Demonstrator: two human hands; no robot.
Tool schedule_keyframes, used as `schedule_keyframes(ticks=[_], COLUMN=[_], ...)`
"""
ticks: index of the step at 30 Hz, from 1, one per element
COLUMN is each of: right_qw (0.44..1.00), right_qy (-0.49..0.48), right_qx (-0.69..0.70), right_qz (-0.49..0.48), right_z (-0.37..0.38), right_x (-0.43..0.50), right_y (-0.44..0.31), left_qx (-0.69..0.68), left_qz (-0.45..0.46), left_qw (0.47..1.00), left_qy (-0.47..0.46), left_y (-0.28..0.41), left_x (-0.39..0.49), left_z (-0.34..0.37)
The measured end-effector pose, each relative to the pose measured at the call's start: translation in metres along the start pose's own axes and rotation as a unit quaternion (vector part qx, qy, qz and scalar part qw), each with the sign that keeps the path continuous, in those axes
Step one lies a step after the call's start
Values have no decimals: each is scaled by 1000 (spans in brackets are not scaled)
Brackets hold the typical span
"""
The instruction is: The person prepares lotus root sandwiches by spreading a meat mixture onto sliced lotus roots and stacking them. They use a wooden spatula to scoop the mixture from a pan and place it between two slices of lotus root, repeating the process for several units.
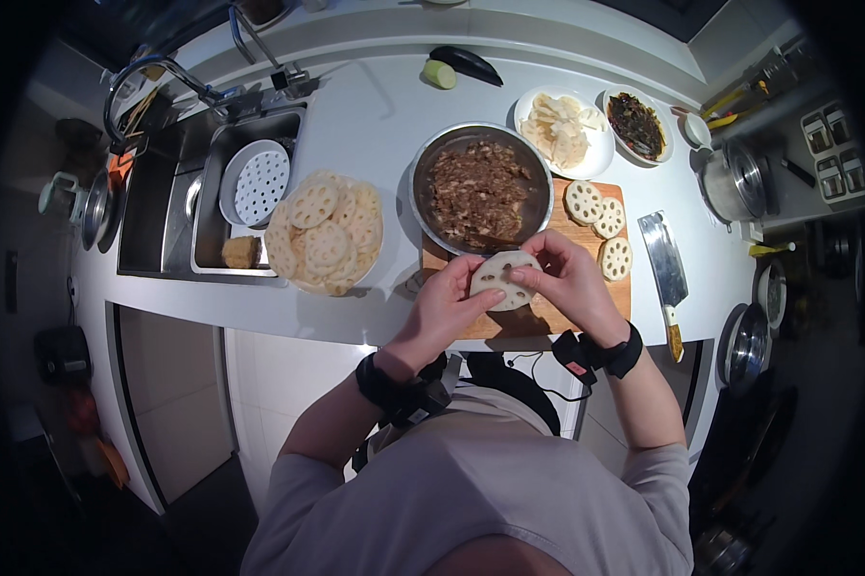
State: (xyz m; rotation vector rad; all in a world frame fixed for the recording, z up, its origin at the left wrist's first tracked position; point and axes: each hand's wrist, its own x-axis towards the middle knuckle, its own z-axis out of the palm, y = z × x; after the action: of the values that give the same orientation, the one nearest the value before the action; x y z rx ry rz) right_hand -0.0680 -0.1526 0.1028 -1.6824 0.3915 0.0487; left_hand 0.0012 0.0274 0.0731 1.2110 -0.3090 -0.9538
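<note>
A lotus root slice (503,282) is held between my left hand (448,306) and my right hand (572,277), with fingers and thumbs at its two edges; whether a second slice lies under it is hidden. Just beyond my hands stands a steel bowl (418,189) of minced meat filling (479,189). Beneath my hands lies a wooden cutting board (616,311). Several lotus root pieces (610,217) rest on its right part. Left of the bowl, more lotus root slices (328,246) are heaped on a plate.
A cleaver (664,263) lies right of the board, its handle at the counter's front edge. Behind are a plate of pale slices (598,155), a dish of dark food (635,124) and an eggplant (468,65). The sink (209,268) holds a white colander (262,189).
</note>
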Motion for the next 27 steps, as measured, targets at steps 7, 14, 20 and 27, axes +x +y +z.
schedule_keyframes(ticks=[7, 14, 20, 27], right_qw=[998, 989, 980, 958], right_qy=[-49, -74, 47, 67], right_qx=[-28, 38, -156, -248], right_qz=[33, 119, 118, 127], right_z=[-8, -19, -83, -122], right_x=[-13, -28, -4, 34], right_y=[23, 65, 94, 103], left_qx=[58, 80, 186, 333], left_qz=[-15, -97, -87, 35], left_qw=[998, 989, 977, 942], left_qy=[-16, -73, -56, 16], left_y=[-17, -50, -49, -27], left_x=[3, 14, 4, -10], left_z=[2, 9, -4, -51])
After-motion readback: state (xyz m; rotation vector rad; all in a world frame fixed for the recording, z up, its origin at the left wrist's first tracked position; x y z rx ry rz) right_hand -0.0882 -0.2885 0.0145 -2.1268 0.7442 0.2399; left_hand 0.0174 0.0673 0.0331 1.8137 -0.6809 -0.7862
